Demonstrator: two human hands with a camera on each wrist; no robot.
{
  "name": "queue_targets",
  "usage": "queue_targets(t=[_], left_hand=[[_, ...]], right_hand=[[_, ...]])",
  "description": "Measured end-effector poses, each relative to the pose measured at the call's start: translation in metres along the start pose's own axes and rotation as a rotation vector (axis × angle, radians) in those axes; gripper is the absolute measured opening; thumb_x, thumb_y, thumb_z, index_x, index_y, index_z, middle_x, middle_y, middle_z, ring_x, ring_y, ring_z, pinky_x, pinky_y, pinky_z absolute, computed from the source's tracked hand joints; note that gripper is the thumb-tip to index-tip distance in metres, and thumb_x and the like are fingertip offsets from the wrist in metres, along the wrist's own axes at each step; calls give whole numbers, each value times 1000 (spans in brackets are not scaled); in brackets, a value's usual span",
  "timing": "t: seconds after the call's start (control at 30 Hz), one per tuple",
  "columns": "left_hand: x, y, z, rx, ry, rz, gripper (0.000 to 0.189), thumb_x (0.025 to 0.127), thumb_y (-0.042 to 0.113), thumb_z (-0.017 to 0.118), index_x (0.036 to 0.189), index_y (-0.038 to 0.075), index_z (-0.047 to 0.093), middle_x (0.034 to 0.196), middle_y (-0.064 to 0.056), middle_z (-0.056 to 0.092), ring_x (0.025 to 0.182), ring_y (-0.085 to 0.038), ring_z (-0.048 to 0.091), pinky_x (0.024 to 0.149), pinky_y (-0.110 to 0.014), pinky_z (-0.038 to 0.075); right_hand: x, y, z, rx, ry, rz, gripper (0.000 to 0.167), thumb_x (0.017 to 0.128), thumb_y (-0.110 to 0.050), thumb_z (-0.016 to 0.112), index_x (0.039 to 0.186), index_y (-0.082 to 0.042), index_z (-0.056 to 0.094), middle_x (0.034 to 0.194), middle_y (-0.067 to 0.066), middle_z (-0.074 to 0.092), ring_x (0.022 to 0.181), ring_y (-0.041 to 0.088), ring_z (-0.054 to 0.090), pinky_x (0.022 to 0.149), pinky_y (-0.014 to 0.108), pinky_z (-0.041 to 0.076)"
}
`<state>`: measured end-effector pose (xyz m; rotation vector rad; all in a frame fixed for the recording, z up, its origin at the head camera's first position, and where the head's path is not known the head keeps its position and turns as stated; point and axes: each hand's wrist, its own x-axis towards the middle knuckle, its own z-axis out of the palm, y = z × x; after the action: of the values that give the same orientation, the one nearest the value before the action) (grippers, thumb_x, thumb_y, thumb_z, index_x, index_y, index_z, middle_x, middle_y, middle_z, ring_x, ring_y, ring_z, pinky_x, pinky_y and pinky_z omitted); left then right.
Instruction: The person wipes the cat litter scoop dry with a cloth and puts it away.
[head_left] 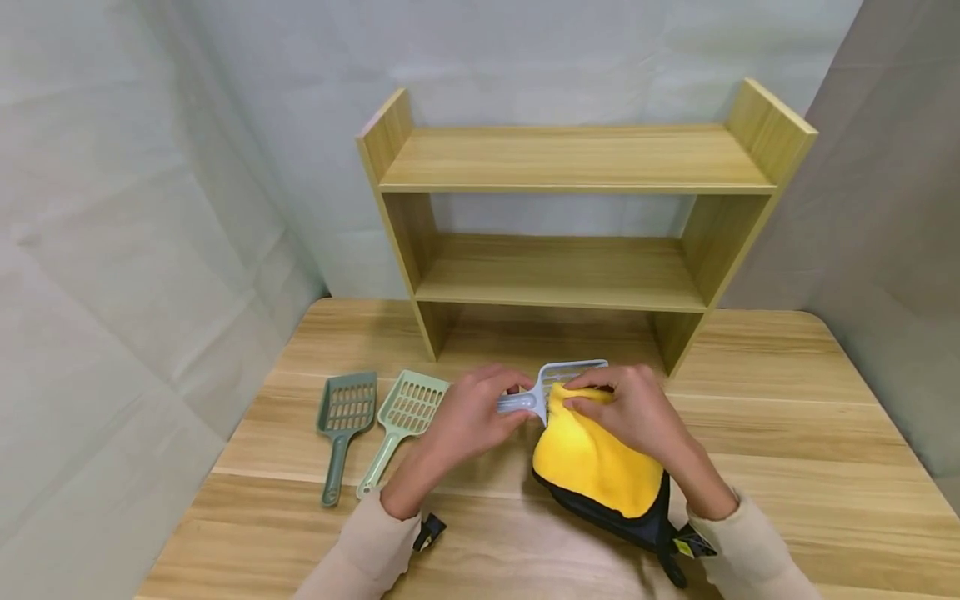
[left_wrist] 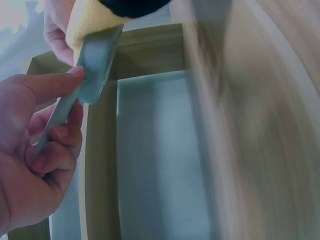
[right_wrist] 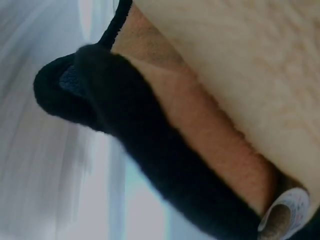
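My left hand (head_left: 480, 412) grips the handle of a light blue slotted litter scoop (head_left: 519, 402), also seen edge-on in the left wrist view (left_wrist: 95, 65). Fingers and thumb of my right hand (head_left: 633, 412) pinch a yellow cloth (head_left: 600, 467) with a dark underside and hold it against the scoop's basket. The cloth hides much of that basket and hangs down toward the table's front. In the right wrist view, folds and the dark edge (right_wrist: 145, 145) of the cloth fill much of the picture, and the fingers are out of sight.
A dark green litter scoop (head_left: 348, 408) and a pale green one (head_left: 408, 408) lie on the wooden table (head_left: 810, 467), left of my hands. Behind stands a wooden shelf unit (head_left: 577, 158). Pale sheets (head_left: 150, 250) hang around the table.
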<state>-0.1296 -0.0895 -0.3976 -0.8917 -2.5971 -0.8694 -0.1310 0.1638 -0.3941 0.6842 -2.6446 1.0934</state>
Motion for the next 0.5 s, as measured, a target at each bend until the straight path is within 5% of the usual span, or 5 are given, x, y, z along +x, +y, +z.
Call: queue_targets(t=[0.5], left_hand=[[2, 2, 2, 2, -30, -48, 30, 85, 18, 93, 111, 14, 80, 99, 1, 77, 79, -12, 68, 70, -26, 55]], right_hand=[[-1, 0, -4, -34, -39, -3, 15, 85, -11, 92, 99, -13, 87, 98, 1, 84, 93, 22, 79, 76, 29, 62]])
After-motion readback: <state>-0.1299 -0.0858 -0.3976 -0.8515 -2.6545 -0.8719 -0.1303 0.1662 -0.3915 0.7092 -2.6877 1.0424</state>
